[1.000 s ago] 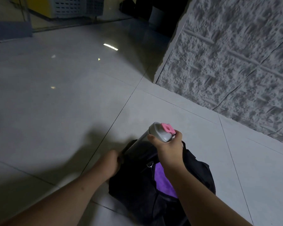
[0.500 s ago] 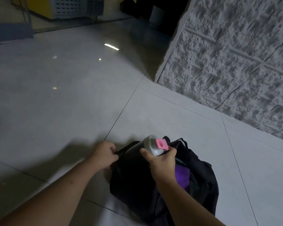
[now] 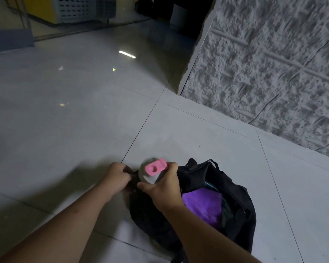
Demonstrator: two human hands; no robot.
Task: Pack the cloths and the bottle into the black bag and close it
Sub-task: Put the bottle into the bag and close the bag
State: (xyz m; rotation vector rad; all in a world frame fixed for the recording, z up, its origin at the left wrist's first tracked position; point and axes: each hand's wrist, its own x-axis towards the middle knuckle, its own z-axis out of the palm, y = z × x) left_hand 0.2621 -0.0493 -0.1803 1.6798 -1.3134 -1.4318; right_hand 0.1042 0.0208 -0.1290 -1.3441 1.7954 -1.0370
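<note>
Black fabric fills the nearest part of the view: the black bag (image 3: 234,215) lies on the pale tiled floor (image 3: 84,120) below me, its mouth open. Inside it, on the side to my right, a purple cloth (image 3: 203,205) already lies folded, with a sliver of teal just past it that I cannot identify.

My right hand (image 3: 165,188) is curled around the neck of the bottle (image 3: 150,172), a grey bottle with a pink cap. The bottle points cap-up toward me, its long axis running down into the left end of the opening, so most of its body is hidden in the bag. My left hand (image 3: 118,176) pinches the bag's edge just beside the bottle, holding the opening apart. The bottle sits between my two hands, with the right one doing the carrying.

By my judgement, the bottle must slide further down along its own length before the bag can close.

No brand, label or readable writing shows on anything.

Further off stands a rough grey textured wall (image 3: 264,73), and beyond the floor, a yellow unit with pale slatted crates (image 3: 80,8).
</note>
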